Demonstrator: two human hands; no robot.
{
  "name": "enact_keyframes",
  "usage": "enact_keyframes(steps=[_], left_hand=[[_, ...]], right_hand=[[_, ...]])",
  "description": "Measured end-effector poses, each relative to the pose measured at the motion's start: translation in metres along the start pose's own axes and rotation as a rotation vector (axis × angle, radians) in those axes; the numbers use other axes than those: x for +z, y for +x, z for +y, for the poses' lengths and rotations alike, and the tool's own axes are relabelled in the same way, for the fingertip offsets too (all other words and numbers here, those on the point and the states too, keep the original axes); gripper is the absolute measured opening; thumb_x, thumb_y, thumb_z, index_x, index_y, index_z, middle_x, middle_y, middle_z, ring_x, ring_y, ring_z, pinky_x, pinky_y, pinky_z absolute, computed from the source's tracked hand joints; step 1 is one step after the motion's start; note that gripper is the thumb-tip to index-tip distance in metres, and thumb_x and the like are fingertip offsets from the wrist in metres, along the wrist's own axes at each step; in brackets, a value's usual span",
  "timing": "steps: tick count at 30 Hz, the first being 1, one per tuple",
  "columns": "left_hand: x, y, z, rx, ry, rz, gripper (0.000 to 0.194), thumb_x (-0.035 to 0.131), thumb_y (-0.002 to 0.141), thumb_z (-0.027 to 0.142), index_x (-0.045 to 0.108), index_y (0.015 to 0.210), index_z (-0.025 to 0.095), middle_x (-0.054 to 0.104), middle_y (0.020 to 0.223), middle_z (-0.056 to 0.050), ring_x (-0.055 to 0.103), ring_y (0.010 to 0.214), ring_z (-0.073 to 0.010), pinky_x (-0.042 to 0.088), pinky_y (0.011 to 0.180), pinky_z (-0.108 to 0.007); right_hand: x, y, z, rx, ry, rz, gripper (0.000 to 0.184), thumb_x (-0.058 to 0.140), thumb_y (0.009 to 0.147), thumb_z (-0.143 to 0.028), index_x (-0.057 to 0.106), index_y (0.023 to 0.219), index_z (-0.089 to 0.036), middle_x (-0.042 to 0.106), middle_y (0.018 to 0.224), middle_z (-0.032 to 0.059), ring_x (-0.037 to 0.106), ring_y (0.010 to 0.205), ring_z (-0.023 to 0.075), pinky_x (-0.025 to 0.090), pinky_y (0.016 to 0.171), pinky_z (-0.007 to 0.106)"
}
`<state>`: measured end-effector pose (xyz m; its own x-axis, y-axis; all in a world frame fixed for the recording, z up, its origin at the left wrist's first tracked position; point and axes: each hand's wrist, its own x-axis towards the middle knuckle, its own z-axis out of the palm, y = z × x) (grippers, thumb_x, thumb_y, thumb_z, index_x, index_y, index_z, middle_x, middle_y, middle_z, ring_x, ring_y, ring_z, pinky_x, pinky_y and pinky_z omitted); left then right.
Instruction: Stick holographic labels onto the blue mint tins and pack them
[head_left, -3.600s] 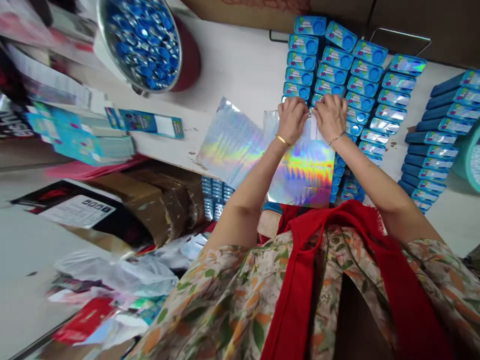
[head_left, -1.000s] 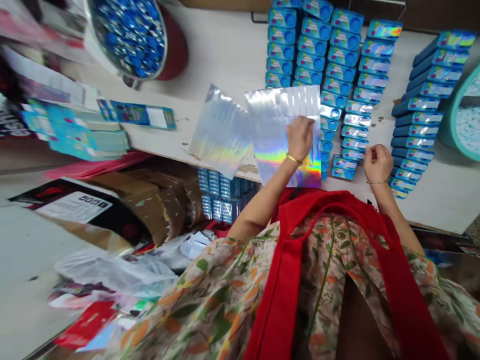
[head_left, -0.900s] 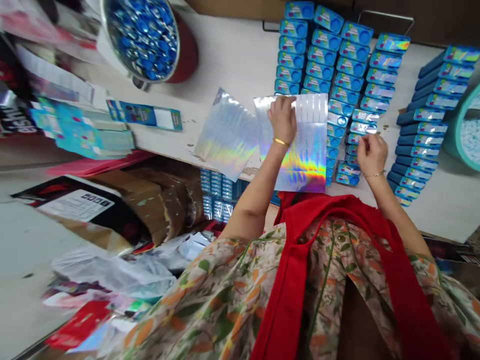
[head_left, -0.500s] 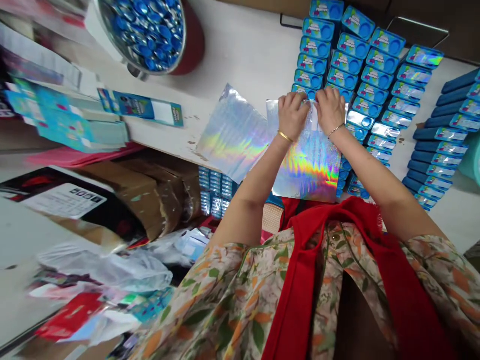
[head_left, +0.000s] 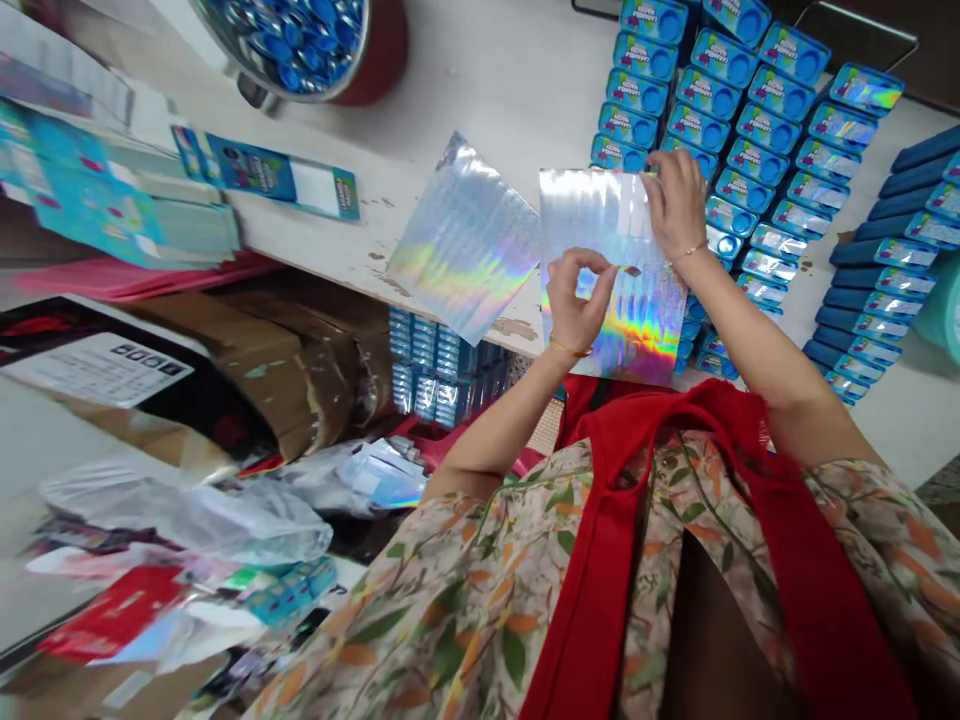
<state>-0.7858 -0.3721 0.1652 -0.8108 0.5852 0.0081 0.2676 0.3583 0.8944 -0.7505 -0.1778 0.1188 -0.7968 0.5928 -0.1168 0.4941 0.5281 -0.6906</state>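
Observation:
A shiny holographic sheet (head_left: 592,215) with faint strip lines lies on the table before me. My left hand (head_left: 577,295) is over its middle, thumb and forefinger pinched on a small, thin holographic strip (head_left: 630,271), seen nearly edge-on. At the sheet's upper right corner is my right hand (head_left: 679,205), its fingers bent and closed on the edge; the fingertips are partly hidden. A second holographic sheet (head_left: 465,240) lies tilted to the left. Beyond my right hand stand rows of small blue boxes (head_left: 701,125), some with a shiny strip on them.
A metal pot (head_left: 382,50) full of blue-wrapped pieces stands at the upper left. Flattened blue cartons (head_left: 112,200) lie at the table's left end. Another row of blue boxes (head_left: 870,300) is on the right. Below the table edge are cardboard boxes (head_left: 300,370) and plastic bags (head_left: 225,510).
My left hand has come away from the sheet's top edge, down toward me, with the small strip in its fingers. My right hand stays near the top edge. The view has shifted slightly.

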Motion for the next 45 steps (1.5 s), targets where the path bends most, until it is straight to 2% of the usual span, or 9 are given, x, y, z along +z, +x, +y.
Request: enact_keyframes(steps=[2,5,10,15,18,21,25,33,45], left_hand=[[0.002,-0.018,0.016,-0.12,-0.176,0.114,0.031,0.064,0.094,0.054,0.055,0.089,0.024,0.061,0.085,0.0,0.064,0.084,-0.0144,0.055,0.09,-0.036],[0.017,-0.036,0.031,-0.269,-0.39,0.091,0.033,0.069,0.091,0.052,0.052,0.088,0.024,0.059,0.082,0.003,0.065,0.081,-0.0114,0.057,0.084,-0.031],[0.05,-0.074,0.045,-0.521,-0.601,-0.094,0.032,0.079,0.084,0.037,0.051,0.079,0.021,0.063,0.073,0.005,0.065,0.071,-0.0084,0.054,0.074,-0.023],[0.074,-0.104,0.056,-0.628,-0.661,-0.221,0.032,0.084,0.076,0.023,0.052,0.073,0.019,0.056,0.061,0.008,0.059,0.058,-0.0059,0.046,0.06,-0.018],[0.087,-0.112,0.06,-0.621,-0.688,-0.318,0.028,0.081,0.079,0.023,0.053,0.074,0.02,0.057,0.06,0.008,0.058,0.056,-0.0066,0.044,0.057,-0.018],[0.099,-0.117,0.061,-0.584,-0.683,-0.392,0.026,0.079,0.081,0.023,0.054,0.076,0.02,0.058,0.061,0.007,0.059,0.058,-0.0073,0.045,0.059,-0.019],[0.115,-0.122,0.048,-0.512,-0.557,-0.438,0.022,0.077,0.083,0.022,0.056,0.075,0.02,0.058,0.065,0.006,0.058,0.061,-0.0079,0.045,0.063,-0.021],[0.13,-0.126,0.022,-0.113,0.186,-0.421,0.011,0.072,0.085,0.023,0.063,0.079,0.021,0.068,0.096,-0.004,0.062,0.099,-0.0215,0.045,0.092,-0.038],[0.134,-0.134,0.029,-0.016,0.495,-0.539,0.022,0.056,0.098,0.041,0.065,0.093,0.022,0.062,0.121,-0.011,0.054,0.12,-0.0314,0.04,0.098,-0.047]], right_hand=[[-0.007,-0.037,0.003,0.062,0.316,0.062,0.067,0.02,0.1,-0.071,0.065,0.113,-0.023,0.066,0.111,0.0094,0.062,0.111,0.0233,0.05,0.102,0.043],[-0.021,-0.11,0.002,0.32,0.73,-0.07,0.092,0.015,0.081,-0.094,0.065,0.111,-0.021,0.069,0.096,0.0074,0.066,0.086,0.0204,0.056,0.08,0.04],[-0.041,-0.205,0.001,0.45,0.865,0.003,0.061,0.07,0.068,-0.081,0.064,0.09,-0.024,0.067,0.082,-0.0018,0.063,0.078,0.013,0.055,0.081,0.03],[-0.055,-0.253,0.036,0.602,0.884,0.312,0.06,0.072,0.065,-0.082,0.059,0.082,-0.025,0.06,0.072,-0.005,0.055,0.064,0.0098,0.051,0.065,0.025],[-0.059,-0.276,0.054,0.761,0.867,0.432,0.068,0.053,0.073,-0.09,0.06,0.09,-0.025,0.059,0.077,-0.0028,0.051,0.06,0.0091,0.043,0.053,0.023],[-0.059,-0.291,0.056,0.787,0.948,0.332,0.073,0.041,0.078,-0.091,0.063,0.093,-0.023,0.063,0.082,0.0,0.055,0.063,0.0098,0.042,0.053,0.023],[-0.057,-0.296,0.055,0.61,0.807,0.379,0.058,0.062,0.076,-0.08,0.057,0.079,-0.023,0.059,0.074,-0.0038,0.054,0.066,0.0096,0.047,0.066,0.025],[-0.047,-0.293,0.095,0.405,0.203,0.328,0.046,0.042,0.097,-0.063,0.054,0.08,-0.022,0.06,0.076,0.0008,0.055,0.075,0.0161,0.044,0.078,0.034],[-0.036,-0.293,0.115,0.422,-0.092,0.202,0.037,0.035,0.104,-0.047,0.061,0.095,-0.022,0.072,0.101,0.0098,0.063,0.105,0.0256,0.042,0.096,0.044]])
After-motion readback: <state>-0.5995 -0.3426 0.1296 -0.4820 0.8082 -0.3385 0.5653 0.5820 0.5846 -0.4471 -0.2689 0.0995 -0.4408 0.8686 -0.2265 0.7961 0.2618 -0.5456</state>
